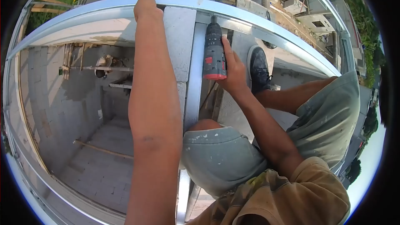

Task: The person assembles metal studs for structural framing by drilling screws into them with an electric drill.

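Observation:
My right hand (234, 68) is wrapped round a black and red cordless drill (214, 52). The drill's chuck points away from me, against or very near a long silver metal beam (233, 16) that crosses in front of me; the exact contact is too small to tell. At the far side of this beam my left hand (148, 7) rests on its edge, fingers bent over it and mostly hidden. Between my arms, a pale block wall (179, 37) runs beside another metal beam (196, 75) that meets the crossing one.
An open room with a grey floor (104, 158) lies far below on the left, with wooden poles (104, 149) across it. My shoe (260, 68) stands right of the drill. More metal framing (325, 0) and a building site lie at the upper right.

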### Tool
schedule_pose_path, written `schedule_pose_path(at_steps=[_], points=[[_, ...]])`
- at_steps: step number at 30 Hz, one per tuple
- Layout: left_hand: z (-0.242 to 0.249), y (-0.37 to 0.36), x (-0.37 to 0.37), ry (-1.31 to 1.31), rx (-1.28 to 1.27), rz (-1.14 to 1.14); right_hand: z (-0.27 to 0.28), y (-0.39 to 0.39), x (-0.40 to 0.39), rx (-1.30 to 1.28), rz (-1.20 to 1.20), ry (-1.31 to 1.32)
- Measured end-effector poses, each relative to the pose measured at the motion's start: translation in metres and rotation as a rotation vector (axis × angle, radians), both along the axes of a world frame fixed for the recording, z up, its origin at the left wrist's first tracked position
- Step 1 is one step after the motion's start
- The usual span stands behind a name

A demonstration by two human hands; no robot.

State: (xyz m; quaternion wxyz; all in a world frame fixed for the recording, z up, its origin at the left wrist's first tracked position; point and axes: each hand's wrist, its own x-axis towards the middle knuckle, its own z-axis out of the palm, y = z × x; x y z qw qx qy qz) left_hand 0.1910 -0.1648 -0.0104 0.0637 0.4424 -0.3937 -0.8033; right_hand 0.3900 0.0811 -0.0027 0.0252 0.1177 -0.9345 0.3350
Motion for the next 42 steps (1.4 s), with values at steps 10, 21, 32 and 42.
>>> schedule_pose_path(at_steps=[10, 21, 32, 42], points=[[0.021, 0.012, 0.002, -0.147, 0.009, 0.128, -0.016, -0.007, 0.004, -0.114, 0.024, 0.164], [0.018, 0.011, 0.004, -0.166, -0.05, 0.002, -0.012, -0.012, 0.006, -0.137, -0.007, 0.148], [0.015, 0.009, -0.001, -0.133, -0.018, 0.092, -0.022, -0.008, 0.007, -0.231, -0.04, 0.119], [0.013, 0.006, 0.002, -0.22, -0.152, -0.057, -0.022, -0.016, 0.009, -0.264, -0.069, 0.14]])
